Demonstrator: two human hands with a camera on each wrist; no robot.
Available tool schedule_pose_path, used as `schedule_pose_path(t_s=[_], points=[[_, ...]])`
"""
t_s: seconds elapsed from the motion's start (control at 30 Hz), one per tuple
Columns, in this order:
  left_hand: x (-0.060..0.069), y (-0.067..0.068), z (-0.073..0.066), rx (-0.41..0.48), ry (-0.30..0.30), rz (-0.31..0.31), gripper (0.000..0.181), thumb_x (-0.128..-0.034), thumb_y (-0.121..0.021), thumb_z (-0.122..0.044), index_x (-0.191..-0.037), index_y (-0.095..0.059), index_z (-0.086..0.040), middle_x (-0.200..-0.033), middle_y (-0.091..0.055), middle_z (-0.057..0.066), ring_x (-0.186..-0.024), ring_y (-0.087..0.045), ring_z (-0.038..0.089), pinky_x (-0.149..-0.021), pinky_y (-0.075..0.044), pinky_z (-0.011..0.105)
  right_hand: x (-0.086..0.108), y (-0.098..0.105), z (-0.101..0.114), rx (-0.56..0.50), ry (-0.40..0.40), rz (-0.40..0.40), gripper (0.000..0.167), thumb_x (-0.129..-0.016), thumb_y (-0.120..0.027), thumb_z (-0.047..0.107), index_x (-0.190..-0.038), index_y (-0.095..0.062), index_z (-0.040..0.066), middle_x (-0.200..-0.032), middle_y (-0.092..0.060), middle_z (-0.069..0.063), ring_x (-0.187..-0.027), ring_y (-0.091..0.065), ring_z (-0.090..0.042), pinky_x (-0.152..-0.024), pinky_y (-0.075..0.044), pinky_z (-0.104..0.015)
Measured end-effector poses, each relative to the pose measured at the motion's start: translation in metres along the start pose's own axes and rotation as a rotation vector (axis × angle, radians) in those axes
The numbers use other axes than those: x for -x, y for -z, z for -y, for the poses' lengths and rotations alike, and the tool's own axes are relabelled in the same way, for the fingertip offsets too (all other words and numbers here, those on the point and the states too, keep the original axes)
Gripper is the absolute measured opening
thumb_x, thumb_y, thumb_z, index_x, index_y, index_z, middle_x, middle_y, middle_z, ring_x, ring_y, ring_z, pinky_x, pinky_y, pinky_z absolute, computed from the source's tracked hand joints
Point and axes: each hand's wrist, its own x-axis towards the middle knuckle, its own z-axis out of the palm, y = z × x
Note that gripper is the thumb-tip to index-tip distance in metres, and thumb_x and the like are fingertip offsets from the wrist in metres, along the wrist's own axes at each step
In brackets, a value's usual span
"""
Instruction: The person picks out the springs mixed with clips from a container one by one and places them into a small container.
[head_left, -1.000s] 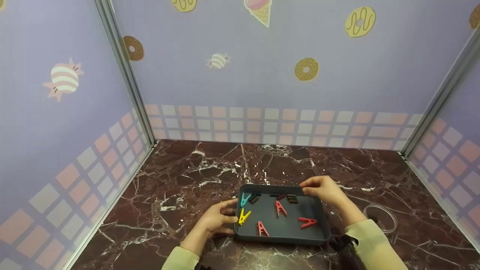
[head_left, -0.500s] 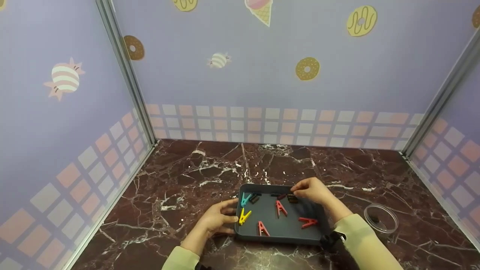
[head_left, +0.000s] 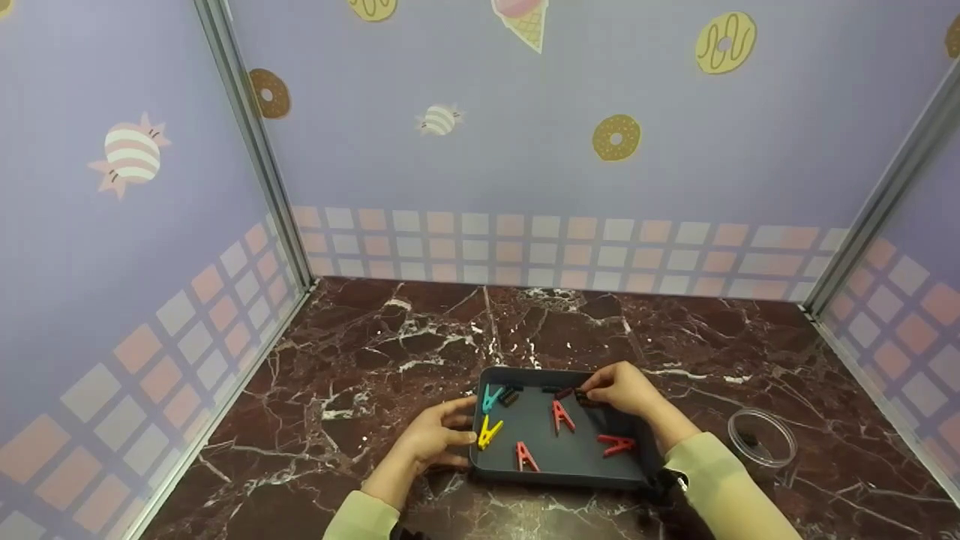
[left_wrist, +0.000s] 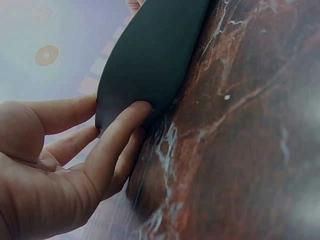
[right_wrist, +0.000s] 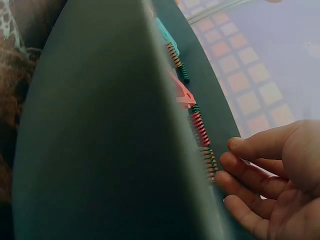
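A dark grey tray (head_left: pixel 555 480) holds several clothespins and small ridged coil springs. My left hand (head_left: pixel 431 439) rests against the tray's left outer wall with spread fingers (left_wrist: pixel 120 135). Just inside that wall lie a yellow clothespin (head_left: pixel 489 433) and a blue clothespin (head_left: pixel 491 399). My right hand (head_left: pixel 626 390) is inside the tray's back right part. Its loosely bent fingers are beside brownish springs (right_wrist: pixel 209 162), with no spring visibly gripped. A red-and-black spring (right_wrist: pixel 200 127) lies just left of these.
Red clothespins (head_left: pixel 562 417) lie spread over the tray floor. More dark springs (head_left: pixel 509 397) sit at its back left. A round clear container (head_left: pixel 762 437) with something dark in it stands right of the tray on the marbled table (head_left: pixel 420 330). Patterned walls (head_left: pixel 525 187) enclose the table.
My right hand has moved left from the tray's back right rim and down to the springs. The left hand and the tray stay in place.
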Motion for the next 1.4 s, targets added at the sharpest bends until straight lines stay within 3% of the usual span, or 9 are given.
schedule_pose_path(t_s=[0.43,0.87,1.17,1.4], points=[[-0.001,0.001,0.000,0.025,-0.011,0.007,0.070,-0.0934,-0.067,0.005,-0.157,-0.040,-0.004,-0.144,-0.054,0.031,-0.110,-0.070,0.032,-0.077,-0.064,0.052,0.002,-0.008,0.003,0.092,-0.083,-0.002,0.016,-0.078,-0.087,0.003,-0.093,-0.082,0.006,-0.090,-0.080,-0.009,-0.072,-0.067,-0.009,-0.066,-0.056,-0.030],[-0.001,0.002,0.000,0.016,-0.012,0.012,0.069,-0.0939,-0.067,0.004,-0.157,-0.040,-0.004,-0.145,-0.052,0.032,-0.111,-0.070,0.032,-0.077,-0.064,0.051,0.006,-0.011,0.000,0.181,0.036,0.031,0.018,-0.072,-0.091,0.004,-0.087,-0.082,0.007,-0.082,-0.078,-0.005,-0.073,-0.067,-0.012,-0.068,-0.058,-0.033],[0.000,0.001,-0.001,0.004,-0.003,0.008,0.069,-0.0943,-0.067,0.004,-0.157,-0.040,-0.005,-0.145,-0.053,0.031,-0.112,-0.070,0.032,-0.077,-0.064,0.050,0.007,-0.010,-0.002,0.140,0.069,0.026,0.013,-0.076,-0.090,0.009,-0.087,-0.082,0.010,-0.083,-0.079,-0.003,-0.071,-0.063,-0.006,-0.065,-0.052,-0.023],[-0.002,0.001,0.000,0.015,-0.009,0.013,0.069,-0.0929,-0.068,0.005,-0.157,-0.042,-0.004,-0.141,-0.057,0.028,-0.104,-0.071,0.028,-0.076,-0.065,0.049,0.009,-0.004,-0.001,0.070,0.131,0.021,0.013,-0.080,-0.086,0.007,-0.093,-0.082,0.006,-0.088,-0.080,-0.008,-0.074,-0.067,-0.006,-0.063,-0.051,-0.019]])
